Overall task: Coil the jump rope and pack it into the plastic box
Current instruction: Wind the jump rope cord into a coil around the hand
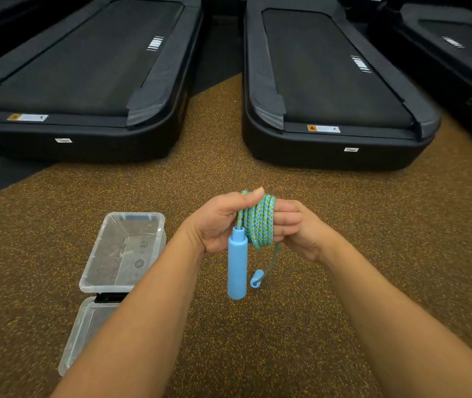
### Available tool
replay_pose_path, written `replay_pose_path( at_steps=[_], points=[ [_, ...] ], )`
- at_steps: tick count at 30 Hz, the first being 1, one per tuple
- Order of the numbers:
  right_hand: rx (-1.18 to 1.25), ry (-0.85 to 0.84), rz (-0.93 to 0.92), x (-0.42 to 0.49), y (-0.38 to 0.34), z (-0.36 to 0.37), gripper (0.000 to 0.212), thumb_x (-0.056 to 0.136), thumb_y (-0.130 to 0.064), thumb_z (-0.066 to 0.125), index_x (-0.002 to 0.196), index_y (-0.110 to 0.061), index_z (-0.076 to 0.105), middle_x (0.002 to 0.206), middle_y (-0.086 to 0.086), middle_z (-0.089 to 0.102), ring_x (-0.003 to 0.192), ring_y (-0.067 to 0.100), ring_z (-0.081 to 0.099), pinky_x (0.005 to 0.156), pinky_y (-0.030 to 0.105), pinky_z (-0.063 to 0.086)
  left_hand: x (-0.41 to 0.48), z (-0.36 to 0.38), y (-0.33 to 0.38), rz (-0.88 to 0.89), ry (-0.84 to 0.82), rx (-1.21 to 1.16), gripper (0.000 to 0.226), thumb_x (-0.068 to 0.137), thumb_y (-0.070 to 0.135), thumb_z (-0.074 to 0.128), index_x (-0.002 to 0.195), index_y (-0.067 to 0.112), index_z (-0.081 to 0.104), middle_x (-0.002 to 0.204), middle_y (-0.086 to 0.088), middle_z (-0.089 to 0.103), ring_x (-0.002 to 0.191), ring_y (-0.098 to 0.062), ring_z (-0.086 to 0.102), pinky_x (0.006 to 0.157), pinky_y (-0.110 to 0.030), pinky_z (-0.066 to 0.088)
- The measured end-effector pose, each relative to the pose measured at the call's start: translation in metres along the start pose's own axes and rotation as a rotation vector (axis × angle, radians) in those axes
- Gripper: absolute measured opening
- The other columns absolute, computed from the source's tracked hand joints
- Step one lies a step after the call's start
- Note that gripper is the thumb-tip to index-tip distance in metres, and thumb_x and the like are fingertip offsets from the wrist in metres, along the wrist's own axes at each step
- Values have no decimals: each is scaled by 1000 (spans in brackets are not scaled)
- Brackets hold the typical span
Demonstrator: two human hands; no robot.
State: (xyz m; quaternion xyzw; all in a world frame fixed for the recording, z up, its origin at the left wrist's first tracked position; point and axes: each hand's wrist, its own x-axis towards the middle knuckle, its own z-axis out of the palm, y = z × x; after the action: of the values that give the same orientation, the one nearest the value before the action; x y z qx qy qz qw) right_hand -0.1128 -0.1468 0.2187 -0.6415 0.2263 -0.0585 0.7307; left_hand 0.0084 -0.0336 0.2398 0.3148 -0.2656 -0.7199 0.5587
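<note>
The jump rope point(259, 222), braided blue and green, is wound in several loops around the fingers of my left hand point(217, 222), whose thumb presses the top of the coil. One blue handle point(237, 265) hangs straight down from the coil. The second blue handle point(257, 278) dangles lower on a short length of rope. My right hand point(298, 225) grips the right side of the coil with curled fingers. The clear plastic box point(154, 218) lies open on the floor to the lower left of my hands, with nothing in it.
The box's clear lid point(85, 331) lies flat on the floor just in front of the box, attached by a black hinge. Two black treadmills point(85, 81) point(332, 90) stand ahead on the speckled brown floor point(214, 133), a third at the far right.
</note>
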Motion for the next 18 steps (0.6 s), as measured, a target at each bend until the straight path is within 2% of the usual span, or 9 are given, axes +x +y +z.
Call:
replay_pose_path(
  at_steps=[2,4,7,9,12,15,18],
  points=[
    [-15,-1,2,-2,0,2,31,100,-10,37,105,12,59,78,10,57,69,14,54,63,23,46,0,1,1,-10,34,-12,59,84,34,51,123,-10,53,120,-26,61,111,-32,62,100,-43,46],
    [7,6,4,-3,2,4,32,100,-11,38,93,-7,68,71,0,66,66,9,60,63,22,50,0,1,2,-22,67,-23,59,86,34,50,123,-11,52,125,-27,57,113,-33,60,101,-44,45],
    [28,11,-13,-1,4,10,36,100,-13,36,88,-19,70,77,5,65,70,15,58,64,28,47,-1,2,3,-22,71,-31,58,87,36,47,123,-9,54,121,-25,61,112,-32,61,100,-43,45],
    [-3,-24,-20,0,7,12,33,100,-14,37,91,-20,68,78,6,62,67,14,55,58,28,43,-2,2,4,4,58,-37,56,89,36,43,122,-7,55,119,-23,63,112,-31,62,102,-43,43],
    [15,-56,25,0,12,12,24,96,-4,44,87,-13,64,66,2,59,55,10,51,50,22,40,-2,-1,6,71,72,-67,54,91,35,38,124,-6,51,122,-22,61,114,-33,60,104,-43,42],
    [21,-121,61,-3,17,10,15,93,-5,54,85,-11,65,62,5,62,51,13,50,50,22,42,-2,-3,8,127,82,-83,54,91,35,37,127,-5,47,127,-21,59,119,-32,56,103,-41,44],
    [-53,-158,80,-7,11,11,24,92,-9,56,75,-15,72,63,6,65,49,12,51,52,21,42,-2,-4,9,165,117,-81,56,90,37,37,126,-5,47,127,-20,59,120,-30,56,101,-38,45]
  ],
)
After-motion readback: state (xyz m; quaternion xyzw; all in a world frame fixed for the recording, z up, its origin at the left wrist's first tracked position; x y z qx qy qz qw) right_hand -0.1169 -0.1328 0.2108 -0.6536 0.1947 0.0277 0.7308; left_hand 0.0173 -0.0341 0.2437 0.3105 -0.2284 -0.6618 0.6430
